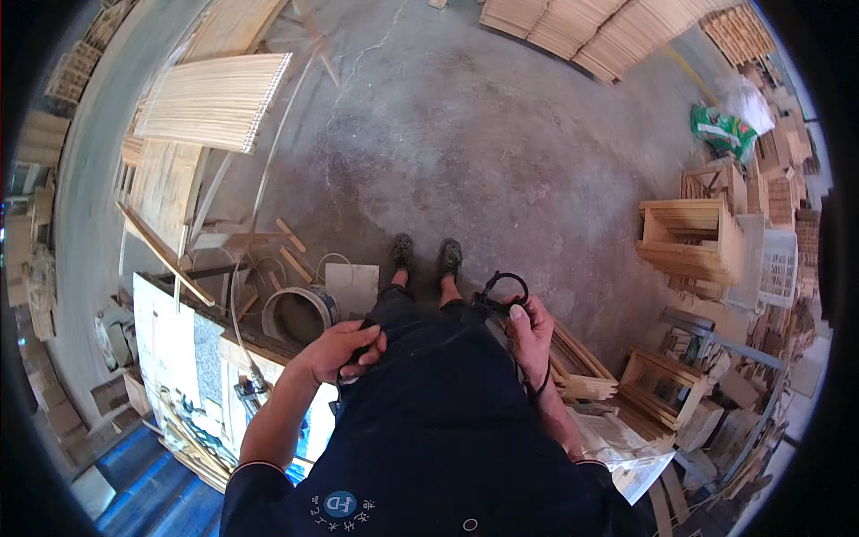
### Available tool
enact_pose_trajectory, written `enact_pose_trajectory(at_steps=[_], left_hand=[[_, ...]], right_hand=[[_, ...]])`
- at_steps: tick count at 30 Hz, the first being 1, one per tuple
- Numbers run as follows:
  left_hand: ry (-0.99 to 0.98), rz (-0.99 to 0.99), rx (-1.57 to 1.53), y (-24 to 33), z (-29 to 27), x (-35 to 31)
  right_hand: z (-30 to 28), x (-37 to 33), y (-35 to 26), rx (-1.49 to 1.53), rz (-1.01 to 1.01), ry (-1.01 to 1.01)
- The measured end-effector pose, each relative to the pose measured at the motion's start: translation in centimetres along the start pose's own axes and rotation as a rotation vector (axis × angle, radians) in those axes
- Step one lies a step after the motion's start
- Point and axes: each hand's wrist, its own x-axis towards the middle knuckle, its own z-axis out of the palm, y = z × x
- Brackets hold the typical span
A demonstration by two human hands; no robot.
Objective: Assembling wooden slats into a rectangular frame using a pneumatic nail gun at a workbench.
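My right hand (531,333) is closed on a black cord (513,275) that bends into a loop above the fingers. The thumb presses against the fingers, and a dark bundle of the cord lies beside the dark clothing. At the other side of my waist, my left hand (345,351) is curled with thumb and fingers together. Something dark at its fingertips blends into the dark apron (447,412), so I cannot make out what it pinches. Below the hands my dark shoes (426,256) stand on the concrete floor.
A bucket (300,315) stands left of my feet, beside a workbench (170,331) with tools. Stacked wooden slats (215,100) lie on boards at upper left. Wooden frames (689,234) and crates (658,385) line the right. A slat pile (591,31) stands ahead.
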Motion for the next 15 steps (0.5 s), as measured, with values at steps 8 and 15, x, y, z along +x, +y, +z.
enact_pose_trajectory(at_steps=[8, 15], left_hand=[[-0.066, 0.155, 0.395, -1.8, -1.2, 10.0], [-0.242, 0.365, 0.606, -2.7, -0.1, 12.2]], right_hand=[[-0.5, 1.0, 0.3, 0.223, 0.107, -0.003], [1.8, 0.1, 1.1, 0.133, 0.157, -0.132]])
